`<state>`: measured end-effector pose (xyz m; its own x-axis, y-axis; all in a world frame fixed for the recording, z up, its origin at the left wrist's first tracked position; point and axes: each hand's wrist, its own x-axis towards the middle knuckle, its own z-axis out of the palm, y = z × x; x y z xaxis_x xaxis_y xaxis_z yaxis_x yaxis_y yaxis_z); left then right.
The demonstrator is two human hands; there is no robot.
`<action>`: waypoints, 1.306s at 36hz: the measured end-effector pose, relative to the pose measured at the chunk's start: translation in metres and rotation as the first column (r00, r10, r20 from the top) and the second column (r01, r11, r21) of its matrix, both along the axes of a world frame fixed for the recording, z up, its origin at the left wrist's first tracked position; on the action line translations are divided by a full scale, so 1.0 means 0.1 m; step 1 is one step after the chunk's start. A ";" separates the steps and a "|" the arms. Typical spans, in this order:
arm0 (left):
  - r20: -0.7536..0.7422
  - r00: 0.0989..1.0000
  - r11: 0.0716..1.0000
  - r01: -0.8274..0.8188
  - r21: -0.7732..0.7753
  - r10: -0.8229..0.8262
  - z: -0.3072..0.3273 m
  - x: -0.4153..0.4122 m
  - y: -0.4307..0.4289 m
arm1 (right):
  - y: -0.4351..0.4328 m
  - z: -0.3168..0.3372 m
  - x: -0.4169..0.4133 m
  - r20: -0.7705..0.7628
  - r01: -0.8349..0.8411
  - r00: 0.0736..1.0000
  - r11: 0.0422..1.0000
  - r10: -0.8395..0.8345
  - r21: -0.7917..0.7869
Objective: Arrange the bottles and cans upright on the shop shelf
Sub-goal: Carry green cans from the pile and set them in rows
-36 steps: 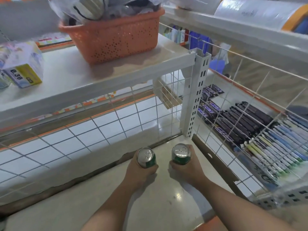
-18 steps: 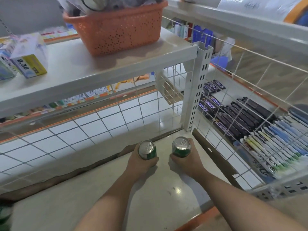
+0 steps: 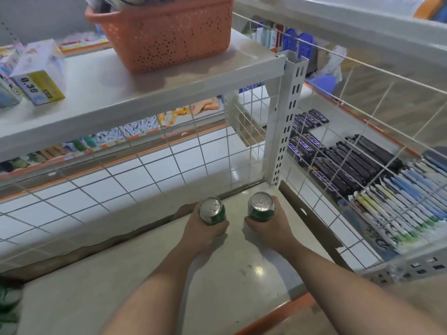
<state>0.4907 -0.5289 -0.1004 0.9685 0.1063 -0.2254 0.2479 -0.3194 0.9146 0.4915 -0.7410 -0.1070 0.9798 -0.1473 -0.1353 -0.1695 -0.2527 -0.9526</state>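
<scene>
Shop — wire-backed shelving (image 3: pixel 291 112), rows of chocolate bars (image 3: pixel 338 163), priced box (image 3: pixel 38 87)
</scene>
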 end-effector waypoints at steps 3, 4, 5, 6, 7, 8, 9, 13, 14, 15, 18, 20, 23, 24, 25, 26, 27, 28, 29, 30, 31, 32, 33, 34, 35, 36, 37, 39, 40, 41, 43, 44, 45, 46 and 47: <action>-0.008 1.000 1.000 -0.004 -0.003 0.004 0.01 -0.01 -0.01 | 0.01 0.03 0.00 -0.037 0.002 0.999 1.000 -0.001 0.016; -0.020 1.000 1.000 -0.007 -0.003 0.007 0.02 -0.01 0.00 | 0.01 0.04 0.00 -0.058 -0.005 0.998 1.000 0.006 0.031; -0.019 1.000 1.000 -0.003 -0.007 0.003 0.06 -0.02 -0.01 | 0.00 0.07 0.00 -0.077 -0.016 0.997 0.999 0.019 0.047; -0.026 1.000 1.000 -0.007 -0.019 0.007 0.09 -0.04 -0.02 | -0.02 0.07 0.01 -0.098 -0.025 0.995 0.998 0.031 0.066; -0.023 1.000 1.000 -0.014 -0.026 0.013 0.11 -0.05 -0.01 | -0.02 0.09 0.01 -0.109 -0.032 0.993 0.996 0.041 0.085; -0.029 0.999 0.999 -0.025 -0.045 0.024 0.15 -0.08 -0.01 | -0.03 0.10 0.01 -0.119 -0.038 0.992 0.994 0.050 0.102; -0.025 0.999 0.998 -0.029 -0.057 0.028 0.18 -0.11 0.00 | -0.01 0.13 0.01 -0.125 -0.047 0.990 0.993 0.060 0.108; -0.028 0.998 0.995 -0.059 -0.086 0.057 0.34 -0.23 0.15 | 0.12 0.27 -0.08 -0.120 -0.122 0.984 0.988 0.133 0.099; -0.030 0.997 0.991 -0.080 -0.104 0.078 0.39 -0.27 0.22 | 0.18 0.31 -0.11 -0.118 -0.148 0.980 0.984 0.159 0.094; -0.019 0.996 0.989 -0.092 -0.113 0.091 0.47 -0.31 0.28 | 0.25 0.37 -0.14 -0.111 -0.176 0.977 0.981 0.185 0.081; 0.005 0.991 0.982 -0.131 -0.135 0.133 0.67 -0.44 0.47 | 0.48 0.57 -0.23 -0.105 -0.260 0.959 0.964 0.265 0.059; 0.009 0.985 0.972 -0.167 -0.163 0.171 0.82 -0.55 0.64 | 0.67 0.75 -0.31 -0.105 -0.304 0.945 0.949 0.311 0.078; 0.038 0.970 0.957 -0.230 -0.176 0.240 1.11 -0.81 0.92 | 1.05 1.04 -0.48 -0.068 -0.362 0.928 0.929 0.367 0.078; 0.054 0.964 0.956 -0.248 -0.158 0.259 1.20 -0.91 1.02 | 1.17 1.13 -0.55 -0.049 -0.380 0.922 0.921 0.385 0.079; 0.071 0.961 0.956 -0.256 -0.144 0.268 1.27 -1.00 1.13 | 1.29 1.23 -0.63 -0.021 -0.398 0.916 0.913 0.401 0.085; 0.083 0.959 0.956 -0.259 -0.139 0.272 1.33 -1.11 1.24 | 1.41 1.31 -0.71 0.000 -0.410 0.911 0.907 0.412 0.098; 0.088 0.957 0.955 -0.263 -0.138 0.277 1.38 -1.20 1.35 | 1.52 1.39 -0.80 0.020 -0.423 0.906 0.899 0.423 0.116; 0.091 0.954 0.952 -0.272 -0.139 0.286 1.43 -1.31 1.47 | 1.63 1.44 -0.88 0.031 -0.429 0.903 0.894 0.429 0.130; 0.102 0.950 0.949 -0.281 -0.144 0.296 1.49 -1.42 1.58 | 1.74 1.50 -0.98 0.043 -0.433 0.901 0.891 0.432 0.138; 0.118 0.943 0.943 -0.293 -0.157 0.312 1.54 -1.54 1.68 | 1.85 1.55 -1.07 0.049 -0.435 0.900 0.890 0.432 0.140; 0.133 0.935 0.938 -0.305 -0.167 0.328 1.59 -1.66 1.78 | 1.96 1.61 -1.18 0.057 -0.438 0.899 0.888 0.434 0.144; 0.140 0.930 0.933 -0.314 -0.176 0.339 1.63 -1.78 1.88 | 2.06 1.65 -1.27 0.058 -0.449 0.894 0.883 0.445 0.141; 0.143 0.925 0.928 -0.325 -0.185 0.352 1.68 -1.92 1.96 | 2.16 1.68 -1.37 0.066 -0.466 0.885 0.874 0.461 0.136; 0.150 0.919 0.923 -0.334 -0.189 0.363 1.74 -2.06 2.05 | 2.27 1.72 -1.48 0.069 -0.477 0.879 0.868 0.472 0.138; 0.160 0.910 0.917 -0.352 -0.190 0.383 1.78 -2.20 2.13 | 2.38 1.77 -1.60 0.079 -0.486 0.874 0.862 0.479 0.142; 0.174 0.900 0.911 -0.368 -0.185 0.399 1.82 -2.35 2.22 | 2.49 1.80 -1.72 0.094 -0.488 0.873 0.861 0.479 0.144; 0.190 0.891 0.908 -0.382 -0.175 0.411 1.85 -2.49 2.32 | 2.60 1.83 -1.85 0.115 -0.492 0.870 0.859 0.480 0.143; 0.212 0.881 0.904 -0.395 -0.165 0.423 1.88 -2.78 2.51 | 2.81 1.85 -2.08 0.143 -0.512 0.857 0.849 0.494 0.132; 0.210 0.879 0.902 -0.400 -0.163 0.428 1.88 -2.92 2.62 | 2.92 1.87 -2.20 0.157 -0.529 0.846 0.838 0.510 0.131; 0.210 0.876 0.898 -0.406 -0.167 0.435 1.89 -3.05 2.71 | 3.02 1.88 -2.33 0.170 -0.546 0.834 0.828 0.524 0.130; 0.211 0.870 0.893 -0.417 -0.169 0.446 1.88 -3.29 2.90 | 3.20 1.89 -2.54 0.179 -0.573 0.816 0.809 0.549 0.129; 0.216 0.866 0.891 -0.425 -0.161 0.452 1.87 -3.40 2.98 | 3.29 1.89 -2.64 0.187 -0.583 0.809 0.802 0.558 0.131; 0.218 0.863 0.889 -0.432 -0.152 0.456 1.86 -3.50 3.05 | 3.38 1.90 -2.74 0.192 -0.592 0.802 0.795 0.566 0.132; 0.211 0.858 0.883 -0.446 -0.147 0.469 1.85 -3.60 3.12 | 3.46 1.91 -2.83 0.194 -0.604 0.794 0.785 0.576 0.138; 0.211 0.847 0.873 -0.465 -0.147 0.487 1.83 -3.69 3.18 | 3.54 1.91 -2.90 0.192 -0.613 0.787 0.777 0.586 0.141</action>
